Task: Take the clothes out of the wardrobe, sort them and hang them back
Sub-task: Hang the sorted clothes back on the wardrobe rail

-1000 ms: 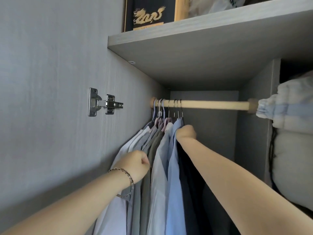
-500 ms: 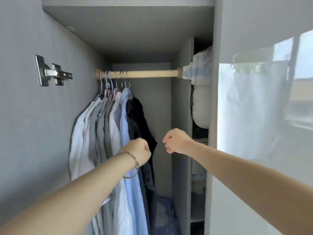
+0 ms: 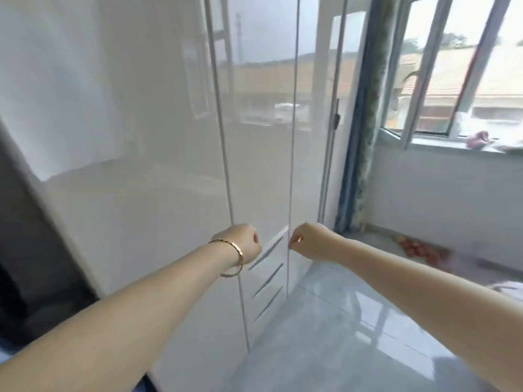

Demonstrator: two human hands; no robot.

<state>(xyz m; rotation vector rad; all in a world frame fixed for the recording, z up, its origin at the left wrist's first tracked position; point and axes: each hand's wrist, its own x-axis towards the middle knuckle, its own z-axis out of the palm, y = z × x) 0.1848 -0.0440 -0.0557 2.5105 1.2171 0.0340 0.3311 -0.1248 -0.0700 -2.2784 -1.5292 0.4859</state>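
Observation:
My left hand, with a gold bracelet on its wrist, is curled into a fist and holds nothing. My right hand is a fist too and is empty. Both arms stretch out in front of the glossy white wardrobe doors, about level with the top slot of a stack of drawers. A dark strip of the open wardrobe compartment shows at the left edge. No clothes, hangers or rail are in view.
A blue patterned curtain hangs right of the wardrobe. Beyond it is an open window with a pink item on the sill. Grey glossy floor tiles spread below, with reddish objects by the wall.
The view has swung right, from the hanging shirts to the shut wardrobe doors and the window. Both hands have come off the clothes and hang empty in front of the doors.

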